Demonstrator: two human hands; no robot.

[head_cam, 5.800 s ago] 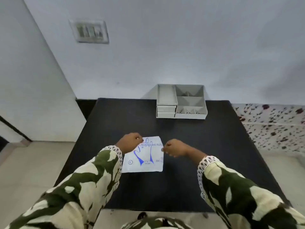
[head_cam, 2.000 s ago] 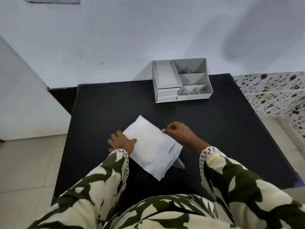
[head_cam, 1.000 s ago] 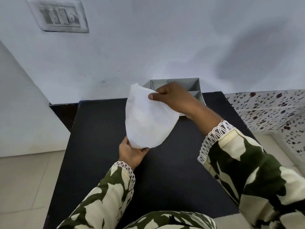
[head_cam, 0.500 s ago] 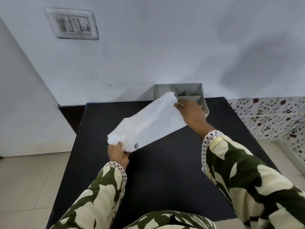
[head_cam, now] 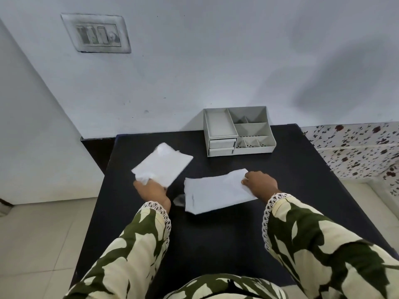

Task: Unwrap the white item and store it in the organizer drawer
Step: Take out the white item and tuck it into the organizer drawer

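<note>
nearest us, our two sleeves (head_cam: 133, 251) in green and cream leaf print with lace cuffs reach out over the black table (head_cam: 216, 244). just past the cuffs, between the hands, a small clear scrap (head_cam: 180, 200) lies on the table, touching the near left corner of the wrapper (head_cam: 216, 192). the wrapper is a flat white sheet lying on the table to the right of centre, its near edge tilted. our right hand (head_cam: 260, 183) rests on the wrapper's right end, fingers curled down onto it, pressing or pinching the edge; we cannot tell which. to the left, our left hand (head_cam: 152, 189) is closed around the near corner of the white item (head_cam: 164, 164), crumpling that corner in its grip. the item is a folded, thin white sheet that slants up and away from the hand toward the far right, apart from the wrapper; whether its far end touches the table we cannot tell. farther back, near the table's far edge and right of centre, stands the grey organizer (head_cam: 238, 131), with open compartments on top and two small drawers (head_cam: 222, 146) stacked at its left front, both pushed in. behind it rises a pale wall with a switch plate (head_cam: 96, 33) high on the left. a speckled ledge (head_cam: 356, 147) sits to the far right, and pale floor tiles (head_cam: 43, 234) lie to the left.
</note>
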